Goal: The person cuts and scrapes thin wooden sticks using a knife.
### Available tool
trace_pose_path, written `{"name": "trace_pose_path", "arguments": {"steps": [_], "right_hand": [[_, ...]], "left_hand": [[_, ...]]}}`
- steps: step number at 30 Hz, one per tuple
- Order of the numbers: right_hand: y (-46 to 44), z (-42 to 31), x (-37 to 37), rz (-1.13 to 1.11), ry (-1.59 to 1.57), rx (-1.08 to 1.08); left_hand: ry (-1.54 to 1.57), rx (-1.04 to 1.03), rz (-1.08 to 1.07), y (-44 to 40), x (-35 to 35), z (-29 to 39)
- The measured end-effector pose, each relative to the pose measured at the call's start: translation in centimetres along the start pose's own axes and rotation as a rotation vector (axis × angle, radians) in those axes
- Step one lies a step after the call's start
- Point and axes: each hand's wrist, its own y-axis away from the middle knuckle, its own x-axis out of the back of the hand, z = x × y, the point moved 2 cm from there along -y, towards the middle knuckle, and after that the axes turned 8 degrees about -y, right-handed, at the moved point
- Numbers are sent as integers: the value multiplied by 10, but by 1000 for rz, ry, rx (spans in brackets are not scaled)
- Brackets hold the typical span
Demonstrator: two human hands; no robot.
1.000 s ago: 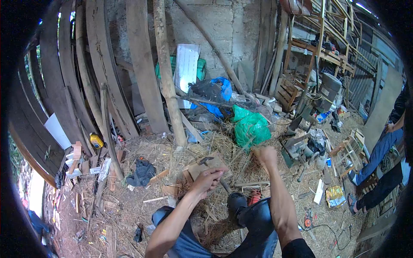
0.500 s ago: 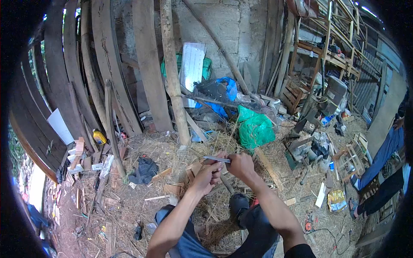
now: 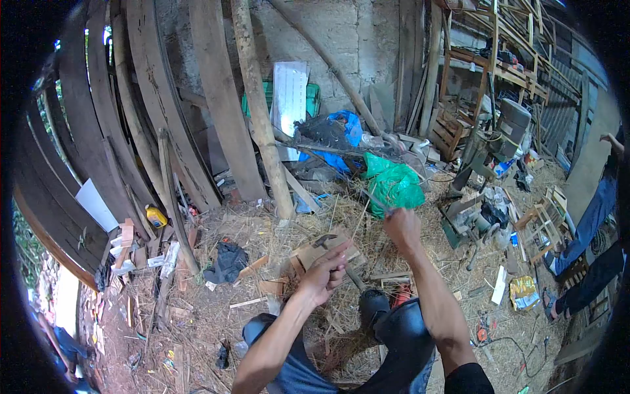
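My right hand (image 3: 401,230) is closed round a knife (image 3: 375,199), its narrow grey blade slanting up and left in front of the green bag (image 3: 395,184). Lower and to the left is my left hand (image 3: 323,276), its fingers curled together; whatever they may hold is too small to make out. Just beyond the left hand a hammer (image 3: 326,240) rests on a wooden block (image 3: 305,255), between my knees and the wooden post.
Straw and wood scraps cover the ground. A wooden post (image 3: 261,125) stands ahead, and a black cloth or bag (image 3: 226,261) lies left. A metal machine (image 3: 482,157) stands right. Another person's legs (image 3: 587,226) are at the far right; a partly visible figure (image 3: 65,345) is lower left.
Half a second ago my hands were together with the knife blade across the left fingers. Now they are apart, my right hand having moved up and right with the knife. The hammer head shows again.
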Motion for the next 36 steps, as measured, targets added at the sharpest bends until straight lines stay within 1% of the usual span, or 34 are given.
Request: {"name": "trace_pose_path", "arguments": {"steps": [1, 2, 3, 5, 6, 8, 9, 11, 12, 13, 15, 17, 19, 21, 23, 25, 27, 28, 29, 30, 32, 34, 36], "right_hand": [[2, 8, -3, 15, 3, 19], [14, -5, 9, -44, -71, 95], [26, -14, 9, -47, -64, 96], [43, -38, 3, -170, -66, 378], [44, -46, 3, -169, -66, 381], [42, -57, 1, -238, -76, 349], [39, -55, -1, -237, -81, 346], [30, -46, -4, -178, -63, 269], [30, -51, 11, -170, -136, 222], [27, -48, 13, -166, -131, 223], [21, -37, 14, -162, -84, 172], [15, -31, 4, -169, -77, 184], [13, -32, 1, -194, -46, 143], [14, -36, 2, -178, -38, 151], [12, -35, 1, -161, -28, 178], [5, -17, -11, -243, -50, -67], [6, -13, -5, -170, -22, 6], [4, -15, -6, -182, -29, 32], [5, -13, -5, -155, -41, -27], [6, -10, -2, -122, -54, -95], [3, 6, -17, -100, -92, -101], [7, 22, -5, -58, -130, -136], [8, 34, 9, -11, -103, -188]], "left_hand": [[4, -3, -2, -2, 0, 3], [5, -39, -3, -3, -3, 10], [5, -72, -3, -3, -5, 14], [7, -78, -18, -12, -3, 11], [4, -84, -28, -14, -4, 12], [10, -99, -10, -13, -8, 9], [16, -111, 6, -10, -10, 9], [10, -103, 4, -5, -13, 13], [8, -103, -3, -4, -15, 15], [9, -105, -9, -6, -15, 14], [-27, -127, -74, -9, -11, 12], [-39, -127, -61, -9, -9, 13], [-51, -126, -47, -9, -9, 13], [-66, -125, 0, -8, -7, 14], [-66, -125, -12, -14, 4, 8], [-53, -134, -5, -9, 9, 4], [-76, -70, 33, -3, 7, 2], [-58, -51, 57, 3, 5, 3], [-49, -61, 72, 9, 7, 2], [-36, -26, 68, 12, 8, 1], [-26, 15, 53, 20, 3, -2], [-133, 49, 82, 36, -5, -1], [-157, 56, 91, 55, -14, 0]]}}
